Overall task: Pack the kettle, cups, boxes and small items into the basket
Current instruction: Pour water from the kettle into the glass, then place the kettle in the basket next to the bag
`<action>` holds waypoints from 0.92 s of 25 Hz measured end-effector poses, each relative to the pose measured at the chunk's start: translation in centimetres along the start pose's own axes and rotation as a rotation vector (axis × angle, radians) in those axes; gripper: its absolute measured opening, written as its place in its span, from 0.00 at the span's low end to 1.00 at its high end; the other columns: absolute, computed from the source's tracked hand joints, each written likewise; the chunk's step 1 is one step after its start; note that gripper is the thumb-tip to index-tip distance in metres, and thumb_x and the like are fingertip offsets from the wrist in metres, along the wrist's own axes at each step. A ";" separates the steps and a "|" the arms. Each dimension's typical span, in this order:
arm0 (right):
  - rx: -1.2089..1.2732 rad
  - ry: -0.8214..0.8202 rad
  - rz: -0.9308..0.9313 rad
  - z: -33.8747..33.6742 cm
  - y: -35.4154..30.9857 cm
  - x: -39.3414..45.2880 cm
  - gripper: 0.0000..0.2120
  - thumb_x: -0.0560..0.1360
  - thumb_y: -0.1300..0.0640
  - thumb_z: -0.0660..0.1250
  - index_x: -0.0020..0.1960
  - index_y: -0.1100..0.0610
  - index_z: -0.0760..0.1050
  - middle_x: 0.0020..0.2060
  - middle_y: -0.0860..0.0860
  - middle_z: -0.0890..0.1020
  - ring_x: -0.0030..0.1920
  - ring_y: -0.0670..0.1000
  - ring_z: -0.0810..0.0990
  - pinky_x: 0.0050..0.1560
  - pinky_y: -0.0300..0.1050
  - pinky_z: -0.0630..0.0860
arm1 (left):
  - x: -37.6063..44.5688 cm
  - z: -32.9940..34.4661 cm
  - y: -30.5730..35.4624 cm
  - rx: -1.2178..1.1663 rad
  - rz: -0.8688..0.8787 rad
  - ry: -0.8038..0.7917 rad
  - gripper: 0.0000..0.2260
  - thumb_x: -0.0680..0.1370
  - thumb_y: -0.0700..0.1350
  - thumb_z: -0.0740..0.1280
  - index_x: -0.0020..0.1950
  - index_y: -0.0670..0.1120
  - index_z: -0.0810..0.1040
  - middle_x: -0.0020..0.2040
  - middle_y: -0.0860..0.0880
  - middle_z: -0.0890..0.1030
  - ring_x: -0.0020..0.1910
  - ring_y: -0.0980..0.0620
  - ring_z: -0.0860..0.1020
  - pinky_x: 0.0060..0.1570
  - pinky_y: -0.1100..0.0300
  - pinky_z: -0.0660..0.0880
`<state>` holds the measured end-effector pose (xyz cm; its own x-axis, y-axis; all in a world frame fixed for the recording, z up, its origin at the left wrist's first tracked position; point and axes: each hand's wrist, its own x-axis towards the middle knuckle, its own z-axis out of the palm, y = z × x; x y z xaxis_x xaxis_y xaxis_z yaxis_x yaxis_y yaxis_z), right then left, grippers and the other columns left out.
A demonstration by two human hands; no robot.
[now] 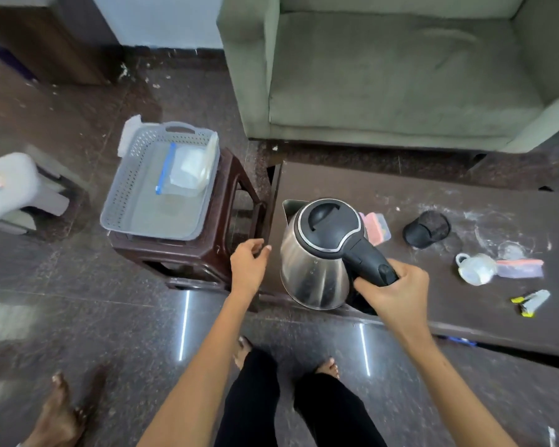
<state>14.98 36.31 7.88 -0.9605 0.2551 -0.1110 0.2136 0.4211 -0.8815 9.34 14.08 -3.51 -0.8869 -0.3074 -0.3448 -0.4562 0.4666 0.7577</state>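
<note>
Head view: my right hand (pixel 392 293) grips the kettle (pixel 317 253) by its handle at the desk's (pixel 433 188) left near corner, hiding its base. My left hand (pixel 249 264) hovers loose, fingers relaxed, beside it. Beyond, the basket (pixel 123 188) sits on a stool (pixel 233 175).

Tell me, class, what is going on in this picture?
A person is packing things into a grey basket that sits on a brown stool. Their right hand grips the steel kettle by its black handle at the table's edge. The left hand hovers open beside it. The basket already holds plastic bags; a white cup waits on the table.
</note>
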 end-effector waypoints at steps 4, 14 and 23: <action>0.047 -0.010 -0.046 3.6 -4.1 2.0 0.19 0.55 0.60 0.66 0.23 0.53 0.54 0.20 0.47 0.57 0.26 0.45 0.54 0.25 0.38 0.52 | 2.4 -4.4 0.5 -0.083 -0.010 0.101 0.12 0.77 0.44 0.67 0.58 0.40 0.80 0.52 0.43 0.82 0.53 0.48 0.79 0.53 0.64 0.70; 0.079 -0.074 -0.129 20.7 -13.2 6.6 0.19 0.56 0.62 0.66 0.24 0.52 0.55 0.22 0.46 0.56 0.27 0.45 0.54 0.27 0.40 0.53 | 14.1 -18.3 -3.3 -0.191 -0.039 0.147 0.11 0.78 0.43 0.65 0.55 0.40 0.81 0.50 0.45 0.83 0.51 0.49 0.80 0.51 0.57 0.74; 0.109 -0.157 -0.118 35.3 -14.2 11.0 0.17 0.57 0.58 0.68 0.24 0.53 0.57 0.22 0.51 0.58 0.28 0.48 0.57 0.28 0.45 0.55 | 22.3 -26.3 -5.6 -0.138 0.016 0.240 0.10 0.79 0.37 0.61 0.53 0.41 0.81 0.50 0.46 0.83 0.47 0.53 0.76 0.42 0.73 0.66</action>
<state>-4.87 2.37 3.00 -0.9955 0.0673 -0.0670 0.0861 0.3415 -0.9359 -6.00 -17.23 -0.85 -0.8441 -0.4962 -0.2033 -0.4132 0.3604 0.8363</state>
